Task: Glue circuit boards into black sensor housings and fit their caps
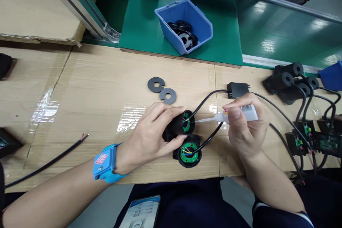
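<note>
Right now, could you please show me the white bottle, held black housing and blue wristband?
White bottle (250,113), head view: its body.
Held black housing (175,125), head view: its side wall.
Blue wristband (105,162), head view: its boxy case.

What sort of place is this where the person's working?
Probably an electronics workshop or factory: there's a green circuit board inside the black housing in the left hand, a blue bin of dark parts, and more wired units nearby.
</note>
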### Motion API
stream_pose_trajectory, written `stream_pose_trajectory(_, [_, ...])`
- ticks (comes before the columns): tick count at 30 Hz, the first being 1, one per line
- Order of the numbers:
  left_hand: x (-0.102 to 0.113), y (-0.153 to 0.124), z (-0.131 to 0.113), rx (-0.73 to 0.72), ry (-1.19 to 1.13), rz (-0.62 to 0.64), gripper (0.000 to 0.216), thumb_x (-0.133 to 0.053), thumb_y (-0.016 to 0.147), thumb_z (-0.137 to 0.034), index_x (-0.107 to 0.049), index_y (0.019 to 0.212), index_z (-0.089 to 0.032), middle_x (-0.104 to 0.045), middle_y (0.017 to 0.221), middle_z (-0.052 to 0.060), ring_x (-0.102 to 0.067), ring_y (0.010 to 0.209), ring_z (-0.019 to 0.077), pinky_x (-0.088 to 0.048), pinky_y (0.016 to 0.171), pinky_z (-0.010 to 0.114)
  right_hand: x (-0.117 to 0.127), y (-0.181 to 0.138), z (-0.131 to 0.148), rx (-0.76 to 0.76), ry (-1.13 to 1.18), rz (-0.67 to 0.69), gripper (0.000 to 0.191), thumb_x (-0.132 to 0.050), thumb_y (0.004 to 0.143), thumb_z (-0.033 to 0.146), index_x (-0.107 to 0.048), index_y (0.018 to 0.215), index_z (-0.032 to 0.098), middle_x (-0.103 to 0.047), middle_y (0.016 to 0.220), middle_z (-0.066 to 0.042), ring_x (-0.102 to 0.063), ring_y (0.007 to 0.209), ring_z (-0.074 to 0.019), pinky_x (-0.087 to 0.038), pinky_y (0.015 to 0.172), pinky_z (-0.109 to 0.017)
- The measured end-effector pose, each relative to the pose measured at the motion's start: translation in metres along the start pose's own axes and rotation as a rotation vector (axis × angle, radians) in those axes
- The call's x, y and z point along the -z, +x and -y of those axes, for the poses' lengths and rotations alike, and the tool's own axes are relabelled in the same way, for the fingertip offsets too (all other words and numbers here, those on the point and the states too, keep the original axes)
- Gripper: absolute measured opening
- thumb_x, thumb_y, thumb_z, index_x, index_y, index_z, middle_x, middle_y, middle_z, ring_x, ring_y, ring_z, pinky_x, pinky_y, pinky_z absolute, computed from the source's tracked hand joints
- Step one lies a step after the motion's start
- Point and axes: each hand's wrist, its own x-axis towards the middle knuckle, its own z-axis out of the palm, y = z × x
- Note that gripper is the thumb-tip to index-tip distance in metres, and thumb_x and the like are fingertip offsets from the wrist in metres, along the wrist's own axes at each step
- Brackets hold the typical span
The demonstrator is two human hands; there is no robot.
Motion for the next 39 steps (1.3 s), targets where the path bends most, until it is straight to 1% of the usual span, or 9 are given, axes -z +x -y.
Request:
stream_pose_trajectory(3, [0.000, 0.000, 0.000, 0.009, -0.020, 0.009, 0.050, -0.072, 0.086, -0.026, -0.052, 0.131, -0.014, -0.060, 0.115, 0.010, -0.061, 0.106, 0.0216, -0.052, 0.091, 0.034, -0.001, 0.000, -0.001, 0.016, 0.000, -0.024, 0.021, -0.068, 0.095, 0.038, -0.065, 0.086, 0.020, -0.060, 0.075, -0.002, -0.054, 0.064, -0.0109, -0.042, 0.053, -0.028])
stream_pose_trajectory(9, [0.001, 0.000, 0.000, 0.036, -0.064, 0.048, 0.051, -0.073, 0.087, -0.029, -0.052, 0.132, -0.015, -0.062, 0.116, 0.009, -0.061, 0.106, 0.0203, -0.052, 0.091, 0.032, -0.003, 0.002, -0.004, 0.052, -0.004, -0.068, 0.019, -0.068, 0.095, 0.040, -0.067, 0.087, 0.022, -0.059, 0.076, -0.003, -0.054, 0.063, -0.0131, -0.042, 0.052, -0.031])
stream_pose_trajectory(14, [0.002, 0.005, 0.001, 0.080, -0.116, 0.084, 0.050, -0.073, 0.088, -0.033, -0.053, 0.132, -0.020, -0.064, 0.126, 0.005, -0.058, 0.117, 0.0227, -0.046, 0.102, 0.039, -0.003, 0.001, -0.006, -0.014, 0.164, -0.123, 0.026, -0.066, 0.095, 0.047, -0.067, 0.083, 0.024, -0.056, 0.071, -0.003, -0.049, 0.057, -0.0135, -0.038, 0.048, -0.031])
stream_pose_trajectory(17, [-0.002, 0.006, 0.002, 0.132, -0.199, 0.128, 0.052, -0.074, 0.088, -0.035, -0.052, 0.133, -0.023, -0.063, 0.130, 0.005, -0.057, 0.121, 0.0226, -0.046, 0.104, 0.040, -0.006, -0.001, -0.005, -0.061, 0.242, -0.087, 0.025, -0.067, 0.094, 0.046, -0.069, 0.087, 0.023, -0.058, 0.074, -0.003, -0.052, 0.058, -0.0131, -0.039, 0.049, -0.030])
stream_pose_trajectory(21, [-0.010, 0.004, 0.004, 0.171, -0.371, 0.169, 0.055, -0.074, 0.090, -0.033, -0.048, 0.137, -0.023, -0.060, 0.135, 0.006, -0.059, 0.125, 0.0202, -0.049, 0.106, 0.035, -0.010, -0.002, -0.002, -0.045, 0.241, -0.021, 0.019, -0.069, 0.095, 0.038, -0.069, 0.090, 0.020, -0.060, 0.078, -0.001, -0.056, 0.067, -0.0098, -0.044, 0.058, -0.026])
stream_pose_trajectory(24, [-0.013, 0.004, 0.004, 0.154, -0.386, 0.174, 0.056, -0.074, 0.090, -0.031, -0.047, 0.138, -0.024, -0.059, 0.137, 0.005, -0.058, 0.127, 0.0190, -0.049, 0.108, 0.033, -0.012, -0.002, 0.001, -0.042, 0.222, 0.052, 0.014, -0.071, 0.094, 0.032, -0.067, 0.091, 0.019, -0.062, 0.080, 0.001, -0.057, 0.071, -0.0069, -0.046, 0.061, -0.021])
stream_pose_trajectory(28, [-0.014, 0.005, 0.004, 0.148, -0.358, 0.165, 0.057, -0.076, 0.089, -0.030, -0.047, 0.138, -0.024, -0.060, 0.135, 0.005, -0.060, 0.125, 0.0189, -0.050, 0.107, 0.032, -0.012, -0.001, 0.002, -0.061, 0.212, 0.121, 0.011, -0.073, 0.092, 0.027, -0.065, 0.091, 0.018, -0.064, 0.081, 0.003, -0.057, 0.068, -0.0051, -0.046, 0.060, -0.019])
stream_pose_trajectory(33, [-0.014, 0.003, 0.005, 0.148, -0.359, 0.168, 0.057, -0.076, 0.089, -0.032, -0.047, 0.137, -0.024, -0.060, 0.136, 0.005, -0.060, 0.125, 0.0184, -0.050, 0.106, 0.032, -0.013, -0.002, 0.002, -0.058, 0.191, 0.115, 0.012, -0.072, 0.092, 0.027, -0.064, 0.091, 0.018, -0.065, 0.080, 0.002, -0.058, 0.067, -0.0064, -0.046, 0.059, -0.020])
stream_pose_trajectory(39, [-0.014, 0.003, 0.005, 0.160, -0.337, 0.184, 0.056, -0.075, 0.090, -0.035, -0.047, 0.138, -0.025, -0.060, 0.136, 0.003, -0.059, 0.125, 0.0174, -0.049, 0.108, 0.031, -0.014, -0.002, -0.002, -0.095, 0.147, 0.073, 0.014, -0.069, 0.095, 0.030, -0.064, 0.091, 0.018, -0.062, 0.079, 0.002, -0.058, 0.068, -0.0065, -0.044, 0.060, -0.021])
